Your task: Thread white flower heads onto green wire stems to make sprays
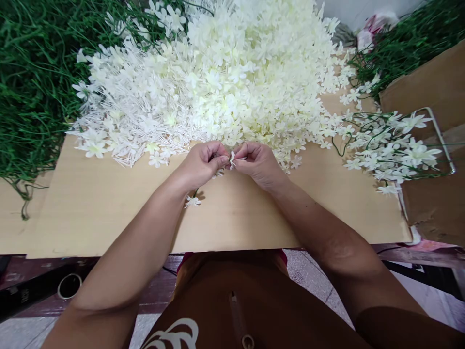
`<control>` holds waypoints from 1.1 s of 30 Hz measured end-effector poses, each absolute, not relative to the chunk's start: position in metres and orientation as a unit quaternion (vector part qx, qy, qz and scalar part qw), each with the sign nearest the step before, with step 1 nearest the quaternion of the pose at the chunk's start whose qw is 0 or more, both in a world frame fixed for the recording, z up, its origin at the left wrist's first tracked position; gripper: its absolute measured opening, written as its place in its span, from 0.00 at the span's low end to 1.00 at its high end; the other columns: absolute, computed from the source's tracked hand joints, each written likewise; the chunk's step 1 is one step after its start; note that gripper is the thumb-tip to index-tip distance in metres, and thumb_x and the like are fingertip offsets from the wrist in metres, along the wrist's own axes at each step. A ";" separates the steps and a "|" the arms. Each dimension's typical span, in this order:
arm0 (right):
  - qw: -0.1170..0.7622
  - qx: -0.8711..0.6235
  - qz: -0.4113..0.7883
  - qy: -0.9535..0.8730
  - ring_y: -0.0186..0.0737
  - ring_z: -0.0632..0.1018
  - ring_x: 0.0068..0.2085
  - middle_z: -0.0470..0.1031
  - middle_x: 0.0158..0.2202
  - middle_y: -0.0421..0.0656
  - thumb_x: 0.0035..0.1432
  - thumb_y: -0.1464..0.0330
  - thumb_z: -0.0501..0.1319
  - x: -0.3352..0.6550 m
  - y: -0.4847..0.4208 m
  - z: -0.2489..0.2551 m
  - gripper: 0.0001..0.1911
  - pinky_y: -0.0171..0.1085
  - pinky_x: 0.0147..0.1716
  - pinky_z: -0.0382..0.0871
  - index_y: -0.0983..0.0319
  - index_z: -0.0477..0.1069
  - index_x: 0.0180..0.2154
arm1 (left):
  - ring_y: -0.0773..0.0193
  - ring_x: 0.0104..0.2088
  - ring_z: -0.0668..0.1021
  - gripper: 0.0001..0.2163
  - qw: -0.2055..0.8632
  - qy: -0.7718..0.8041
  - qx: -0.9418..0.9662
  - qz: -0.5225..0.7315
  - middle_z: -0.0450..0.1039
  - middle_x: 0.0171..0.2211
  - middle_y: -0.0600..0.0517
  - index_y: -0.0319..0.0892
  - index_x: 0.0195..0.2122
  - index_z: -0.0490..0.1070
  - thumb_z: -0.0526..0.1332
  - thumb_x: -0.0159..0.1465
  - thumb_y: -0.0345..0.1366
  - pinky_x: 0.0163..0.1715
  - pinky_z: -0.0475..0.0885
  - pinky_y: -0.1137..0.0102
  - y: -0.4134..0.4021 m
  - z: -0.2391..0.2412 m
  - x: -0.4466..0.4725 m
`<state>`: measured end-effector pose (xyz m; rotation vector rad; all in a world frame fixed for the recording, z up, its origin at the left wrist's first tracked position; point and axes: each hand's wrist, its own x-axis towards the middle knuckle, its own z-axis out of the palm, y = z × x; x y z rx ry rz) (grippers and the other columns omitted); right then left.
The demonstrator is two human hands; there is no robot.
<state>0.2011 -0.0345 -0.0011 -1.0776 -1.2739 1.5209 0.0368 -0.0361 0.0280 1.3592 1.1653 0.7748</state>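
Observation:
My left hand [203, 162] and my right hand [256, 162] meet over the wooden board [109, 213], fingers curled. Between their fingertips they pinch a small white artificial flower [232, 159]. A thin green stem runs down from my left hand to another white flower [192, 201] lying on the board under my left wrist. Just behind both hands lies a big heap of loose white flowers [225, 72].
Piles of green stems [32, 82] lie at the left and at the back right [410, 39]. Finished green sprigs with white flowers [392, 145] rest at the right beside cardboard [432, 87]. The board's front edge is near my body.

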 end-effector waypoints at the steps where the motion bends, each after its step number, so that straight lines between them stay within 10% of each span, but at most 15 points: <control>1: 0.428 -0.431 0.611 -0.509 0.31 0.73 0.29 0.73 0.26 0.37 0.40 0.69 0.67 0.201 -0.034 -0.002 0.09 0.35 0.32 0.68 0.61 0.66 0.22 | 0.73 0.19 0.63 0.03 0.560 0.494 0.579 0.328 0.65 0.18 0.57 0.41 0.23 0.66 0.60 0.52 0.31 0.19 0.57 0.76 -0.036 0.028 0.037; 33: 0.426 -0.466 0.599 -0.493 0.31 0.74 0.25 0.73 0.22 0.37 0.40 0.69 0.67 0.193 -0.038 0.000 0.08 0.34 0.28 0.68 0.61 0.67 0.23 | 0.71 0.19 0.60 0.16 0.507 0.484 0.655 0.282 0.57 0.16 0.58 0.42 0.20 0.61 0.59 0.63 0.41 0.21 0.58 0.75 -0.033 0.023 0.033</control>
